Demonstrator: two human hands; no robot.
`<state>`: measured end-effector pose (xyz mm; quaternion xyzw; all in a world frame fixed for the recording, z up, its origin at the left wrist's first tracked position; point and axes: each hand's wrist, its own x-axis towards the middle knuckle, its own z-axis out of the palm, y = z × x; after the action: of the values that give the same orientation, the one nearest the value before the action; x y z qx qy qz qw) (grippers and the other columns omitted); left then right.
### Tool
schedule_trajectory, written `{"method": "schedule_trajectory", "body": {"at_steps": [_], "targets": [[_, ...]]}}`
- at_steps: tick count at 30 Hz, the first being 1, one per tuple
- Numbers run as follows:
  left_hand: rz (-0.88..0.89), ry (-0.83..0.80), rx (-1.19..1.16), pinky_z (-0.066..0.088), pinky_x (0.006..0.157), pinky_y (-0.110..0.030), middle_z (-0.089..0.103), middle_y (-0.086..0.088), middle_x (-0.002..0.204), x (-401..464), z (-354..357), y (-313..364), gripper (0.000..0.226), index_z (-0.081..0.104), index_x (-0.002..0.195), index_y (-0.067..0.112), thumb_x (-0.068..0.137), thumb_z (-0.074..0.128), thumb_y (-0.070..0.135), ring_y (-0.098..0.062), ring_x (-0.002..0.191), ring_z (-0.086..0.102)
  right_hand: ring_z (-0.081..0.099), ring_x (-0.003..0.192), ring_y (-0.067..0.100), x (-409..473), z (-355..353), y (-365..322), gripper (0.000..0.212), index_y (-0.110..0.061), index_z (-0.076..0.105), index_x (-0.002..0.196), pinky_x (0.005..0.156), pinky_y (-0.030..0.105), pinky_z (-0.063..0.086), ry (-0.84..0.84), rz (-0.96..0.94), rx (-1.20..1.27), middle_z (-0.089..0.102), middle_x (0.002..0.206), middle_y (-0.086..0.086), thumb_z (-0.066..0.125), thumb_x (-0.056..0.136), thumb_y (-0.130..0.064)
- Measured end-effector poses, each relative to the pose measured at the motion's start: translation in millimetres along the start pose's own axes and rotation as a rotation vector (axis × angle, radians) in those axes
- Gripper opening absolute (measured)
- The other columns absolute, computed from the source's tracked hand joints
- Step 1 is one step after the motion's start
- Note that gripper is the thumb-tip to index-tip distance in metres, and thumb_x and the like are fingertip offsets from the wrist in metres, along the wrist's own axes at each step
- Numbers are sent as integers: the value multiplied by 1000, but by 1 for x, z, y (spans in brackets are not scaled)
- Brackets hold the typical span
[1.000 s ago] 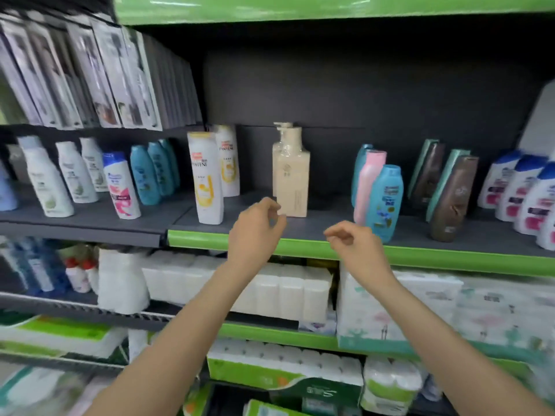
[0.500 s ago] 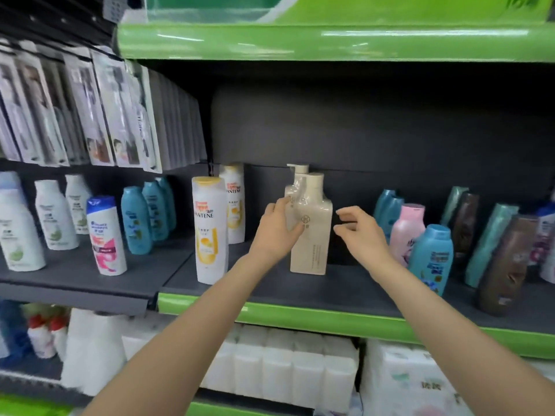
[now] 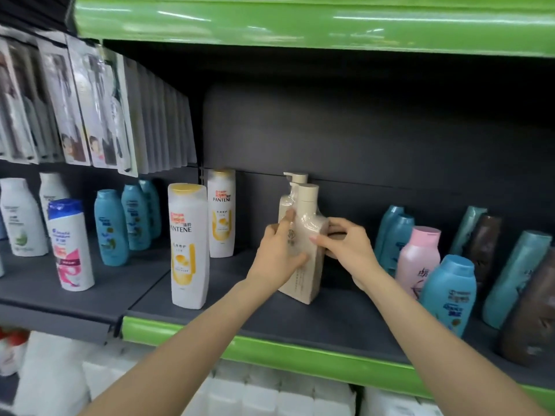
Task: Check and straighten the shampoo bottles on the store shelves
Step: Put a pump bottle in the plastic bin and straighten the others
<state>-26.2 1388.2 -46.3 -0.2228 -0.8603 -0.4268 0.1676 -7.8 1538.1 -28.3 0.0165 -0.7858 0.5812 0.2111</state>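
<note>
On the dark grey shelf board with the green front lip [image 3: 270, 352], roughly at its middle, stands the cream-coloured, square-shouldered plastic shampoo bottle wrapped in clear film [image 3: 303, 259], with a second cream pump bottle [image 3: 295, 181] close behind it, and I have it between both hands. My left hand [image 3: 276, 256] wraps its left side, thumb across the front and a finger lying up toward the shoulder; my right hand [image 3: 345, 250] closes on its right side, fingers curled around the edge. So both grips are closed on this one bottle, whose base looks to rest on the board, though it seems to lean a little to the left. To do this well, I think I should turn it with small, even pressure from both sides until the label faces the aisle squarely, keeping the base flat so it does not rock. The film looks slick, so I would hold low and firm instead of pinching near the neck. I should watch the pump bottle behind, since a push backward could knock it, and keep clear of the tall white bottle with the yellow cap [image 3: 188, 244] to the left and the pink bottle [image 3: 417, 256] to the right.
</note>
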Motion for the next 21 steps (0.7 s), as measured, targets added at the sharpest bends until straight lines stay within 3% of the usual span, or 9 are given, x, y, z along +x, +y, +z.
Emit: {"method": "schedule_trajectory", "body": {"at_steps": [3, 6, 8, 11, 15, 17, 21], "targets": [[-50, -7, 12, 37, 75, -23, 36, -3, 114, 1, 6, 0, 106, -5, 148, 39, 76, 72, 43, -14, 84, 45, 66, 84, 12, -3, 14, -5, 30, -21, 66, 90, 69, 28, 57, 125, -32, -2, 67, 85, -6, 83, 65, -22], [-34, 2, -68, 36, 76, -23, 44, -8, 120, 9, 1, -3, 105, 1, 148, 37, 73, 74, 46, -13, 88, 44, 64, 75, 6, -6, 26, -14, 33, -17, 65, 94, 58, 18, 51, 206, -27, -61, 66, 82, -5, 82, 66, -24], [15, 0, -130, 37, 82, -23, 50, -7, 125, 12, -7, -8, 104, 8, 148, 36, 70, 75, 47, -12, 100, 47, 65, 79, 9, -10, 23, -19, 30, -21, 65, 94, 65, 25, 55, 186, -57, -63, 66, 84, -4, 80, 69, -29], [36, -22, -337, 44, 92, -26, 51, 5, 130, 13, -24, -14, 98, 18, 147, 37, 71, 80, 35, -10, 117, 49, 65, 93, 13, -17, 10, -24, 24, -21, 64, 108, 75, 28, 58, 9, -74, 75, 66, 97, 2, 67, 85, -21], [-4, -207, -732, 57, 72, -30, 57, -2, 121, 6, -46, -11, 83, 29, 143, 38, 77, 74, 17, -9, 100, 64, 59, 112, 10, -27, -1, -20, 53, -30, 50, 132, 94, 38, 51, -170, 23, 116, 64, 118, 0, 64, 81, -36], [-7, -270, -862, 57, 73, -33, 62, -4, 119, 1, -51, -9, 70, 41, 138, 34, 78, 70, 15, -12, 101, 66, 57, 115, 10, -33, 0, -18, 65, -34, 46, 133, 96, 40, 49, -215, 68, 165, 63, 121, -3, 64, 72, -43], [-1, -372, -957, 57, 76, -36, 69, 1, 109, -4, -57, -6, 45, 57, 122, 31, 80, 65, 17, -20, 104, 66, 64, 106, 16, -42, 4, -26, 63, -25, 50, 131, 88, 44, 54, -205, 72, 235, 69, 111, 2, 68, 72, -38]]}}
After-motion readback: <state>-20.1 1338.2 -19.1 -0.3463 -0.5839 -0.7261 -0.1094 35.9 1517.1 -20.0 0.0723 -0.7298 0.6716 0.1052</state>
